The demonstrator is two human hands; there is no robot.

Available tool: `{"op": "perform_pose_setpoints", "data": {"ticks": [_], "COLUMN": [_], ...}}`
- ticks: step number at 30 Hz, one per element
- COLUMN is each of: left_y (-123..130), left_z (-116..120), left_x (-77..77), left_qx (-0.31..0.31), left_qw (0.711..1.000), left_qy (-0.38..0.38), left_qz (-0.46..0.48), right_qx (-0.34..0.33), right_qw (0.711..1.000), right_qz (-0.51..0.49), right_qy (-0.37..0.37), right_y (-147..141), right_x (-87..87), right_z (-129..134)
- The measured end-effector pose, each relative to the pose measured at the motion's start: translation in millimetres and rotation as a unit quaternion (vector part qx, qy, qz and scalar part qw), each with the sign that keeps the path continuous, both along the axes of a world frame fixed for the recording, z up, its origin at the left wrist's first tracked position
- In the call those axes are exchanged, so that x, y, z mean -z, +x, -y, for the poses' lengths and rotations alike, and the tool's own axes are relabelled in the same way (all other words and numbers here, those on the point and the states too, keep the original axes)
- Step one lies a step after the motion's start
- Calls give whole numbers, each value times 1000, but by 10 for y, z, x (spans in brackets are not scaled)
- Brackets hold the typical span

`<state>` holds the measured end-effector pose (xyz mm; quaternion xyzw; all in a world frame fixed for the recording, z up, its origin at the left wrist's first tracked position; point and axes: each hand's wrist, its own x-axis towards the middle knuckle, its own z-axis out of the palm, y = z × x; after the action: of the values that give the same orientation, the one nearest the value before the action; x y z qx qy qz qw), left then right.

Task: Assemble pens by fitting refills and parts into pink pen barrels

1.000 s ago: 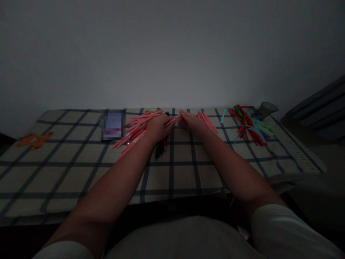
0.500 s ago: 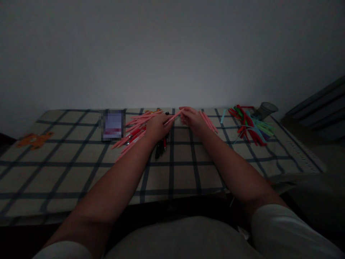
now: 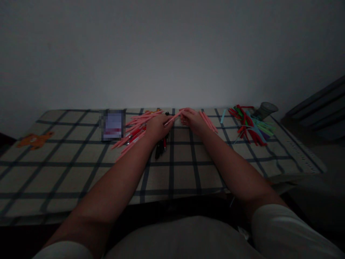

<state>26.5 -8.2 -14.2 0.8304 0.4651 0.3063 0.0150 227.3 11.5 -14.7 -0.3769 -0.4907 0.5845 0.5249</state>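
Observation:
A slim pink pencil (image 3: 175, 116) slants up to the right between my two hands. My left hand (image 3: 157, 126) is closed around its lower end. At the upper end, the fingers of my right hand (image 3: 191, 118) pinch it. Beside and under my left forearm lies a loose heap of pink pencils (image 3: 134, 124) with some red pens (image 3: 136, 133) among them. Black pens (image 3: 161, 149) lie just below my left hand. A small row of pink pencils (image 3: 208, 122) rests right of my right hand, partly hidden by the wrist.
A checked cloth (image 3: 183, 172) covers the table, which meets a plain wall. On the left are a blurred phone-like screen (image 3: 112, 124) and an orange bear-shaped piece (image 3: 35, 140). To the right lie a light-blue strip (image 3: 223, 116), a pile of coloured strips (image 3: 250, 126) and a tipped cup (image 3: 265, 109).
Both hands keep their hold on the pink pencil in almost the same place. My right fingers have shifted very slightly; the surrounding things have not moved.

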Motion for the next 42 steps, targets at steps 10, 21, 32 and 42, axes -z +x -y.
{"op": "perform_pose_setpoints", "data": {"ticks": [10,21,32,42], "left_y": [11,21,32,20], "left_z": [27,53,53,27], "left_x": [-26,-52,-45,-19], "left_qx": [-4,-6,-11,5], "left_qw": [1000,1000,1000,999], "left_qy": [1,10,-8,0], "left_qz": [-1,-28,-27,-39], "right_qx": [15,18,25,16], "right_qw": [999,999,997,995], "right_qz": [41,49,77,100], "right_qy": [-1,-4,-5,19], "right_y": [-16,-21,-48,-44], "right_x": [-5,-16,-15,-41], "right_z": [8,27,20,30]}}
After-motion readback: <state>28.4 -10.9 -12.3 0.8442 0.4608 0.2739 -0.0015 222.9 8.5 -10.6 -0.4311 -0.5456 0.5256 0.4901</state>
